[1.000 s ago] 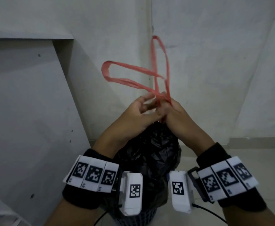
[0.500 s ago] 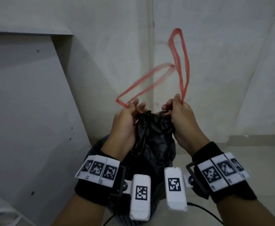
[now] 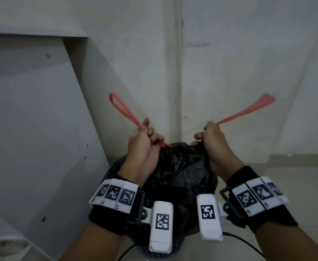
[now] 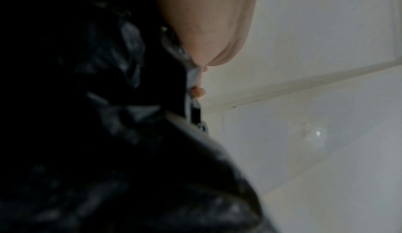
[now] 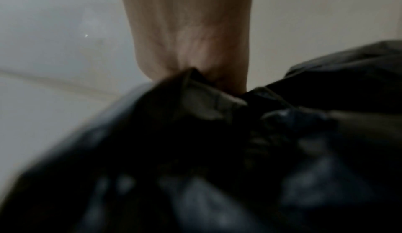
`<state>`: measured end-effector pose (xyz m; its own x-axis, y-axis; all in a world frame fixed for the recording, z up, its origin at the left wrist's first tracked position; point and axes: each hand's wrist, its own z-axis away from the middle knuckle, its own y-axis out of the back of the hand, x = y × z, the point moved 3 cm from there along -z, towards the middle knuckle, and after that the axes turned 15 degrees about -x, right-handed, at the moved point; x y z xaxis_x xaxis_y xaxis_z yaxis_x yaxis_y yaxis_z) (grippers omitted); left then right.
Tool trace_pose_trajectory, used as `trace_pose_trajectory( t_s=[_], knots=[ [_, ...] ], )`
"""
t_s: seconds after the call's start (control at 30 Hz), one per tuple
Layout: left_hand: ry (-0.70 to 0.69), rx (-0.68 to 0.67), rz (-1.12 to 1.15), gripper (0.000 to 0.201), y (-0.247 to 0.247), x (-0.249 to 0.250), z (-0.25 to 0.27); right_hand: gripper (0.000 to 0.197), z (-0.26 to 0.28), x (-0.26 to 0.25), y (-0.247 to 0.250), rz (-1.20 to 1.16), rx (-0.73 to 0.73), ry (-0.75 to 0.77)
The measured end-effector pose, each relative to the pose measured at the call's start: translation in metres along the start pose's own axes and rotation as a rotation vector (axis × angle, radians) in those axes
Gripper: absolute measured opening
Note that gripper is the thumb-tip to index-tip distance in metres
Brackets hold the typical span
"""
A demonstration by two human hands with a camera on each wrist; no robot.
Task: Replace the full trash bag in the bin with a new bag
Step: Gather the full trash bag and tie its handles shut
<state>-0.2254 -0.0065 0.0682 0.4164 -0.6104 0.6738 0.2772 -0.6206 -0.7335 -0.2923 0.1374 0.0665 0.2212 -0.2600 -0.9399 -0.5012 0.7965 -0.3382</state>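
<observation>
Trash bag sat in the bin, low and near, just under both hands. Its black plastic was thin, shiny and crinkled, bunched at the top. The left hand gripped one red string loop, the right hand the other loop. The loops stuck out left and right, so both hands were equally close to the middle.

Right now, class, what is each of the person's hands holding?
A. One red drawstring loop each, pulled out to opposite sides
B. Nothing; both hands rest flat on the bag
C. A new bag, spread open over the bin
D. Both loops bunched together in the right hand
A: the left hand and right hand each grip a red loop, one slanting left, the other right, above the black trash bag.
</observation>
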Motion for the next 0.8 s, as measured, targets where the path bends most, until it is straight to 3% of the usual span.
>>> trace_pose_trajectory(
  t_s=[0.1,0.27,0.5,0.6,0.8],
  knots=[
    [-0.022,-0.023,-0.107,0.031,-0.001,-0.003,0.001,0.025,-0.008,0.006,0.003,0.233,-0.012,0.108],
    [0.000,-0.140,-0.219,0.022,-0.004,-0.003,0.010,0.024,-0.010,0.010,0.011,0.452,0.057,0.198],
    [0.141,-0.287,-0.367,0.013,-0.006,-0.009,0.017,0.028,-0.014,0.010,0.012,0.792,0.047,0.264],
    [0.239,-0.301,-0.440,0.016,-0.004,-0.012,0.018,0.027,-0.015,0.010,0.008,0.901,-0.017,0.275],
    [0.295,-0.270,-0.441,0.012,-0.002,-0.020,0.015,0.022,-0.012,0.013,-0.004,1.137,-0.182,0.297]
  ],
)
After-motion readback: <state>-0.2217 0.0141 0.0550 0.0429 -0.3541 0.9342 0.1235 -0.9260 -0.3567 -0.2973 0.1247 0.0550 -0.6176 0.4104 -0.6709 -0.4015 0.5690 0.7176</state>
